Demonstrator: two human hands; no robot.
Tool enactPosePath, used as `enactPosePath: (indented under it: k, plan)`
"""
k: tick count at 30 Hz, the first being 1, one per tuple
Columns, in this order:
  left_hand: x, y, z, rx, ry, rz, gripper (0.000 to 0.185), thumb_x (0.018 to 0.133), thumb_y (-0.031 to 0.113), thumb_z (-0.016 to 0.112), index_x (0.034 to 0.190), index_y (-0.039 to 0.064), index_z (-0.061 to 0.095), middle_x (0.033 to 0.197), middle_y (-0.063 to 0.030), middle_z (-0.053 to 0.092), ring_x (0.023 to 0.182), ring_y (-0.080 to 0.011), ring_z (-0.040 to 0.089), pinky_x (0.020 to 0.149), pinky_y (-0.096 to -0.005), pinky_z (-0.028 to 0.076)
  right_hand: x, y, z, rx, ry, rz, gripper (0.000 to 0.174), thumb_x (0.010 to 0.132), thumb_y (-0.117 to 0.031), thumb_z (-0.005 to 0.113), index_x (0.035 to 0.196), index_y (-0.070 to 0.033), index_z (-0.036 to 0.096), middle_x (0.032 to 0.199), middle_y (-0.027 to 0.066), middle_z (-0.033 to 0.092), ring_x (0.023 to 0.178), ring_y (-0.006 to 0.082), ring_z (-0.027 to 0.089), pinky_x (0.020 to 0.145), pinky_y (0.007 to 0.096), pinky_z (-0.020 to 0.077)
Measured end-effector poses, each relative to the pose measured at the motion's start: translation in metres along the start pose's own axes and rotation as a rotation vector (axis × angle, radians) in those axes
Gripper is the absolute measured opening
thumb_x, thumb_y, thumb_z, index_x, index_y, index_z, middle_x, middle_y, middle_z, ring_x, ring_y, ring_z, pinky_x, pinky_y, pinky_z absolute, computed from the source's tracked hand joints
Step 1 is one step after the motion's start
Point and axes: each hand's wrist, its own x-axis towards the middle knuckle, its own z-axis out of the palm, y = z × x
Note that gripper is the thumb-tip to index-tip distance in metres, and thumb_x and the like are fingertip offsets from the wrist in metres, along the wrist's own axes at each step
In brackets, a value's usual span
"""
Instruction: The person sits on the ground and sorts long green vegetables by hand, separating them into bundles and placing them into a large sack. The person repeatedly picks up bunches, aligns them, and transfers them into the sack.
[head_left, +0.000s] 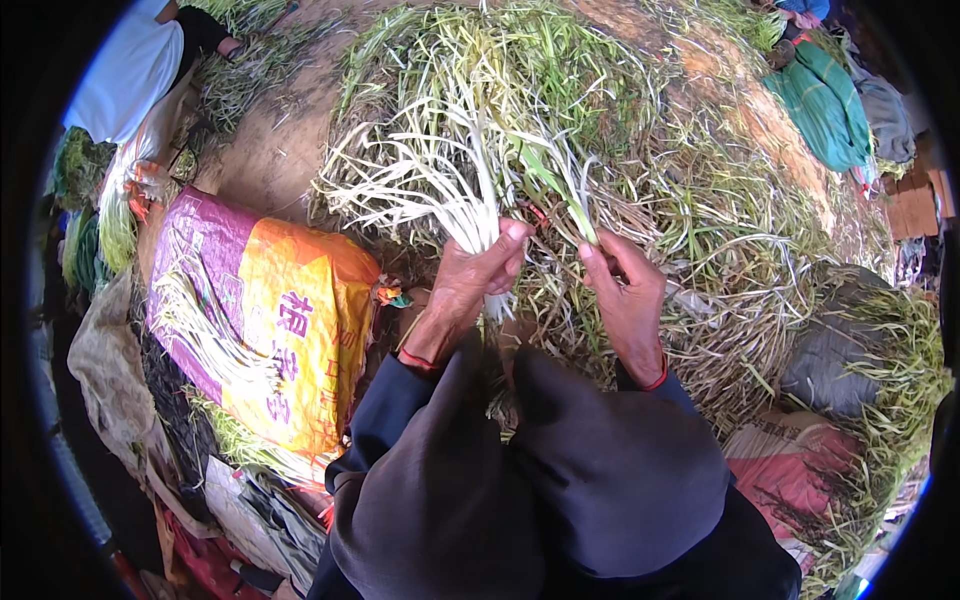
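My left hand (476, 274) grips a bunch of pale, long-stemmed vegetables (450, 202), perhaps garlic or chive shoots. Their white ends poke out below the fist and the leafy ends fan out above it. To its right, my right hand (630, 292) pinches a green-and-white stalk (574, 210) between thumb and fingers. Beyond both hands spreads a large heap of green and yellowed leaves and stalks (540, 82). On my left, a loose row of pale stalks (214, 330) lies across a purple and orange printed sack (300, 262).
A person in a light top (124, 67) is at the upper left. At the upper right lies a green sack (825, 105) near another person's blue sleeve (810, 9). Dry stalks surround a dark plastic-covered bundle (832, 360) and a red and pale sack (795, 457) on my right.
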Motion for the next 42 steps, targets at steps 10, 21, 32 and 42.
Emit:
enactPosePath:
  k: [10,21,32,42]
  plan:
    - [0.004,-0.018,-0.001,-0.005,0.023,-0.068,0.019,0.085,0.017,0.076,0.091,0.004,0.064,0.07,-0.0002,0.059,0.049,-0.0046,0.044,0.042,-0.0202,0.031,-0.008,0.006,0.023,-0.168,-0.104,-0.258,0.018,0.09,-0.01,0.068,0.101,0.003,0.066,0.082,0.0136,0.064,0.065,0.0173,0.06,0.058,0.0311,0.0473]
    - [0.005,-0.02,0.0,-0.068,0.025,-0.073,0.021,0.085,0.019,0.077,0.086,0.008,0.059,0.067,0.0033,0.055,0.048,-0.0043,0.04,0.043,-0.021,0.03,-0.009,0.006,0.032,-0.077,-0.027,-0.241,0.017,0.092,-0.008,0.064,0.102,0.004,0.066,0.099,0.015,0.064,0.078,0.0217,0.067,0.066,0.0315,0.0523]
    - [0.004,-0.016,-0.002,-0.234,-0.016,-0.03,0.018,0.093,0.019,0.068,0.1,0.004,0.061,0.065,0.0059,0.044,0.049,-0.0042,0.033,0.048,-0.0222,0.03,0.005,0.025,0.018,-0.265,0.236,-0.335,0.015,0.096,-0.009,0.053,0.094,0.005,0.058,0.097,0.0163,0.06,0.08,0.0299,0.06,0.071,0.0375,0.0476]
    - [0.001,0.005,-0.023,-0.379,0.018,0.153,0.028,0.091,0.023,0.07,0.106,0.002,0.061,0.082,0.001,0.055,0.049,-0.003,0.035,0.048,-0.0208,0.031,0.028,0.052,-0.079,-0.534,0.423,-0.18,0.024,0.101,-0.013,0.043,0.103,0.006,0.056,0.09,0.0149,0.055,0.077,0.0233,0.057,0.069,0.0375,0.0451]
